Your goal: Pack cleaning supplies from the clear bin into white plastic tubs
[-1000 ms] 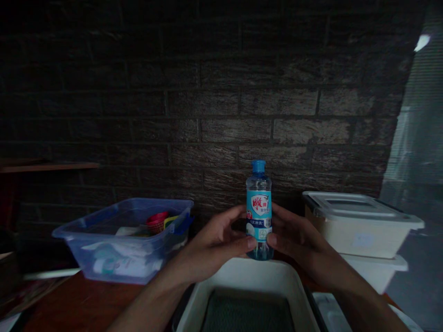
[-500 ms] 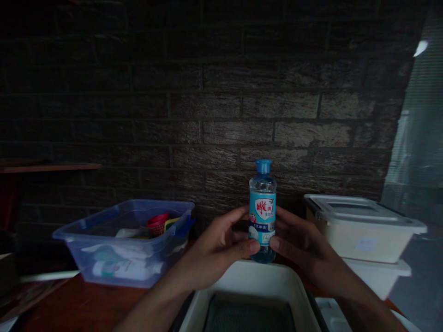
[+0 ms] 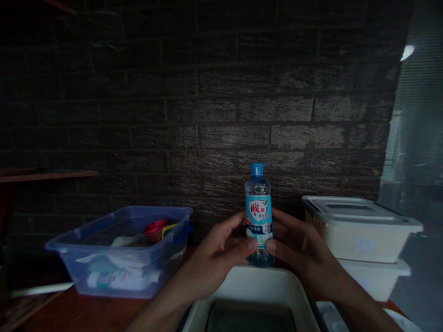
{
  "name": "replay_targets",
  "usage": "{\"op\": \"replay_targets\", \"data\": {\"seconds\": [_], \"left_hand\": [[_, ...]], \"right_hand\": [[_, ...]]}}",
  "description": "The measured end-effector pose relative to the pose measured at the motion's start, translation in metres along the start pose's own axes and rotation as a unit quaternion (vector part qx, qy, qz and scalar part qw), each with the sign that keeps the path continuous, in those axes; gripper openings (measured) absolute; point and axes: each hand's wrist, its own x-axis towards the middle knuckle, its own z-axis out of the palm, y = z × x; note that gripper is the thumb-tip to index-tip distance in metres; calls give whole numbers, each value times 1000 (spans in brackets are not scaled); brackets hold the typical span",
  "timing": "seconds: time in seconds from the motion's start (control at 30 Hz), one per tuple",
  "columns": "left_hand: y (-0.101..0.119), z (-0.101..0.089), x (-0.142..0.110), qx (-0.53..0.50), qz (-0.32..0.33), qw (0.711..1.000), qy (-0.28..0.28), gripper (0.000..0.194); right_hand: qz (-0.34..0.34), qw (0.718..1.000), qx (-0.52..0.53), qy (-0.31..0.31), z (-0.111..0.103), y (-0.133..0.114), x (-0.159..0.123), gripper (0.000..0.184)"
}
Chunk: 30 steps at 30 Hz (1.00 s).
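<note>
Between my two hands stands an upright bottle of dish soap (image 3: 258, 216), clear with a blue cap and a light-blue label. My left hand (image 3: 221, 251) grips it from the left, thumb pressed on the lower label and fingers curled behind. From the right, my right hand (image 3: 301, 244) closes on it the same way, its thumb near the label's bottom edge. The bottle's base shows just above the back rim of a white bin (image 3: 258, 273) with something dark inside. Whether the base rests on anything cannot be made out.
At left, a translucent blue tub (image 3: 117, 276) on the brown table (image 3: 93, 311) holds a red basket (image 3: 155, 230) and a white bottle (image 3: 121, 280). Two lidded cream boxes (image 3: 363, 240) are stacked at right. A dark brick wall (image 3: 221, 115) rises behind; a shelf (image 3: 48, 175) juts in at left.
The view has shifted slightly, so the tub and the wall sit a little more to the left and lower. Both hands still hold the bottle, which leans slightly differently.
</note>
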Motion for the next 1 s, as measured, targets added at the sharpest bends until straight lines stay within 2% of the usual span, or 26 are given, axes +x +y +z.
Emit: {"op": "replay_targets", "data": {"seconds": [0.33, 0.67, 0.87, 1.0], "left_hand": [[5, 9, -1, 3, 39, 999, -23, 58], [6, 15, 1, 36, 65, 997, 7, 59], [7, 17, 1, 20, 56, 998, -5, 57], [8, 12, -2, 34, 31, 999, -14, 65]], "right_hand": [[-14, 1000, 8, -22, -2, -1, -1, 55], [13, 1000, 12, -22, -1, -5, -3, 54], [-3, 1000, -9, -14, 0, -6, -1, 51], [7, 1000, -4, -14, -1, -7, -2, 49]]}}
